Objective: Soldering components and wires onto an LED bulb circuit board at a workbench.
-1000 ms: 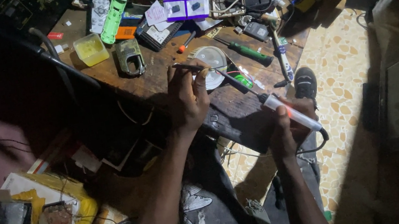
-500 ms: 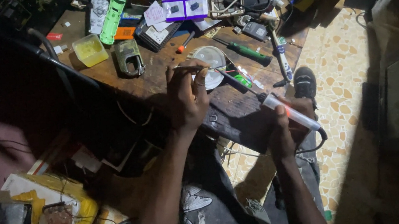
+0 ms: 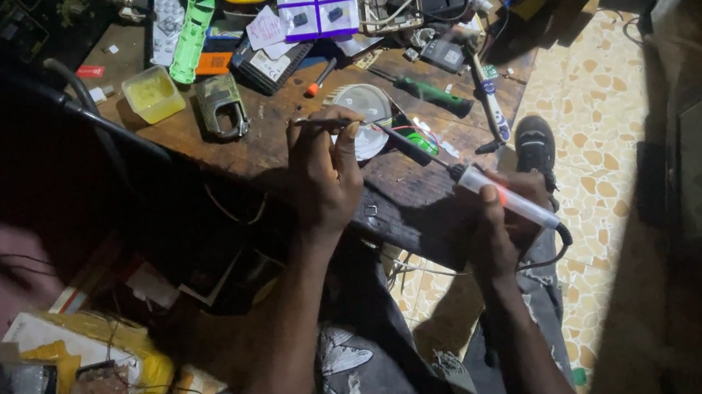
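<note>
Far left on the wooden counter (image 3: 265, 145), a yellow tub (image 3: 152, 93) and a padlock (image 3: 221, 106) are seen. Next along, a thin wire (image 3: 314, 121) is pinched in the grip of the left hand (image 3: 324, 178), just beside a round white dish (image 3: 366, 106). Further right, a soldering iron (image 3: 489, 187) is clasped tightly by the right hand (image 3: 494, 234), its tip angled toward the dish. A green screwdriver (image 3: 439, 95) is seen beyond.
</note>
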